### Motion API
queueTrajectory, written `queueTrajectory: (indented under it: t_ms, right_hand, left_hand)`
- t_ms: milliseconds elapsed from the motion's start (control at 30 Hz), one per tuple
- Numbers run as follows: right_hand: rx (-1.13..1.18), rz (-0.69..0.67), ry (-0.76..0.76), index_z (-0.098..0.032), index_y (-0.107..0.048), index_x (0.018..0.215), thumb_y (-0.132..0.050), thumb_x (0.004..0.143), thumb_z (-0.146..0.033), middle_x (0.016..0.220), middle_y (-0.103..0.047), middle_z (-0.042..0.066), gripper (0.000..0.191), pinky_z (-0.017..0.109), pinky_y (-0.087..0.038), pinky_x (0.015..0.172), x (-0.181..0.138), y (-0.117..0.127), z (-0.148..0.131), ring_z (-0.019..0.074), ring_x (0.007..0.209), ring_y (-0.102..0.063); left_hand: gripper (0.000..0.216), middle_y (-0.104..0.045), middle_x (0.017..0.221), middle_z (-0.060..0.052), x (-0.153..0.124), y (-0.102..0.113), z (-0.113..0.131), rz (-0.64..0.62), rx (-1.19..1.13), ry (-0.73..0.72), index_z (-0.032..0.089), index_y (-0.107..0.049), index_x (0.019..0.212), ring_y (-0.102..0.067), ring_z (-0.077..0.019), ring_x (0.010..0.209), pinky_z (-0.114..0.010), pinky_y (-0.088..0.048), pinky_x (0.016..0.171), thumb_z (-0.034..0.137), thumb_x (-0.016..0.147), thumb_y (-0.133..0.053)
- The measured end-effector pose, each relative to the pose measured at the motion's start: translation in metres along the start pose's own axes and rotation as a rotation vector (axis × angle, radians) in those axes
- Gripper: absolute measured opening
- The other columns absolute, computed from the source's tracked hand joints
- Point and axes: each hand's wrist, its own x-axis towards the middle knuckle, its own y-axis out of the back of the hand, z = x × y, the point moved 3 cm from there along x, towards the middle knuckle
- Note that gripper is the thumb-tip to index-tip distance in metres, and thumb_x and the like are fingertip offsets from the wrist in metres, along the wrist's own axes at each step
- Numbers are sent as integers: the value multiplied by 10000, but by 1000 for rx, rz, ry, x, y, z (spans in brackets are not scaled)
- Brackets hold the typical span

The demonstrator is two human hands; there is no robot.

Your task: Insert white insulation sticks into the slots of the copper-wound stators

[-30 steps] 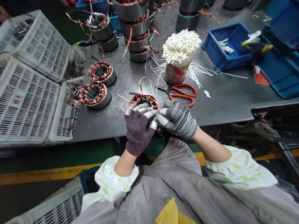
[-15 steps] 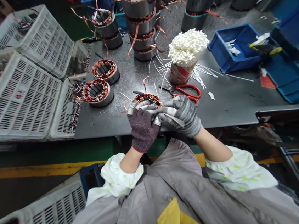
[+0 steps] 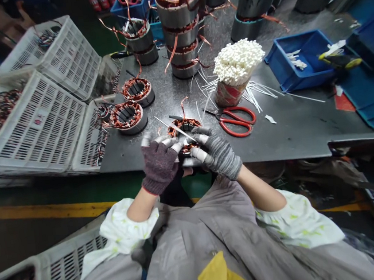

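A wound copper stator (image 3: 190, 124) sits near the table's front edge between my hands, its front part partly hidden by my fingers. My left hand (image 3: 160, 164), in a dark purple glove with white-wrapped fingertips, is at its left side, fingers apart and thumb reaching to the rim. My right hand (image 3: 221, 153), in a grey glove, is at its right side. A slim white strip (image 3: 182, 132) slants across the stator, its lower end at my right fingertips. Red-handled scissors (image 3: 238, 121) lie just beyond my right hand.
A cup of white tubes (image 3: 230, 93) stands behind, loose tubes around it. Two wound stators (image 3: 139, 126) sit to the left, with stacked stators (image 3: 183, 40) farther back. White crates (image 3: 38, 124) line the left; a blue bin (image 3: 301, 79) is at right.
My hands have moved apart; the left went left, away from the right. The stator between them shows more, and the white strip now lies across it. The view has shifted slightly.
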Motion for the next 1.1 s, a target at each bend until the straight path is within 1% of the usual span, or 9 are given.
queueTrajectory:
  t_ms: [167, 267, 367, 533, 667, 833, 967, 1033, 1100]
  right_hand:
    - [112, -66, 24, -187, -737, 920, -597, 960, -376, 1121, -673, 99, 239, 412, -538, 966, 28, -4, 16, 239, 1038, -650]
    - [258, -167, 81, -197, -729, 957, -605, 966, -397, 1151, -691, 81, 236, 398, -525, 1005, 39, 4, 25, 221, 1080, -658]
    - [353, -158, 91, -212, -727, 1051, -678, 914, -471, 1185, -714, 78, 298, 401, -542, 1003, 39, 19, 35, 227, 1113, -672]
    - [206, 503, -169, -205, -691, 917, -636, 920, -474, 869, -728, 57, 275, 410, -594, 836, 49, 81, 76, 208, 824, -683]
    - [-64, 886, -162, -192, -684, 993, -650, 892, -404, 945, -710, 56, 237, 398, -595, 864, 76, 131, 99, 186, 851, -664]
    - [-177, 850, 9, -202, -713, 967, -663, 890, -288, 1014, -703, 62, 126, 411, -589, 925, 95, 155, 85, 195, 956, -683]
    - [92, 871, 107, -224, -690, 1033, -576, 976, -238, 903, -721, 13, 129, 303, -604, 676, 54, 140, 41, 118, 662, -660]
    - [199, 761, 134, -244, -698, 1043, -586, 991, -229, 891, -735, -3, 125, 271, -595, 631, 24, 120, 17, 114, 650, -682]
    - [207, 501, 164, -253, -720, 1036, -604, 982, -201, 917, -759, 8, 138, 289, -619, 699, -6, 93, -4, 145, 760, -736]
  left_hand:
    - [319, -718, 1181, -90, 10, 0, -6, -44, -73, -138, 250, -703, 1147, -580, -314, 1251, -595, -398, 1126, 258, 843, -606]
    - [265, -702, 1238, -77, 17, 0, -3, 6, -162, -204, 257, -677, 1152, -541, -301, 1337, -576, -396, 1153, 286, 897, -614]
    - [218, -723, 1159, -67, 18, -6, -2, 30, -213, -257, 242, -639, 1164, -620, -249, 1226, -490, -465, 1087, 245, 949, -600]
    - [254, -731, 1115, -107, 9, -17, 12, 147, -68, -158, 200, -623, 1173, -653, -298, 1119, -499, -491, 998, 250, 927, -662]
    - [291, -726, 1160, -130, 3, -16, 30, 194, 16, -83, 181, -621, 1203, -644, -319, 1181, -551, -446, 1094, 218, 916, -652]
    - [335, -720, 1198, -115, 1, -14, 30, 135, 16, -104, 205, -597, 1275, -623, -318, 1248, -604, -376, 1182, 218, 941, -617]
    - [377, -720, 1169, -122, 4, -16, 27, 190, -32, -86, 189, -565, 1307, -640, -291, 1230, -576, -419, 1173, 219, 938, -634]
    - [384, -721, 1166, -112, 7, -18, 26, 214, -67, -49, 192, -546, 1311, -643, -275, 1236, -574, -416, 1184, 204, 936, -628]
    - [365, -712, 1203, -105, 9, -20, 24, 176, -82, -20, 199, -548, 1291, -620, -282, 1285, -596, -390, 1203, 217, 933, -620]
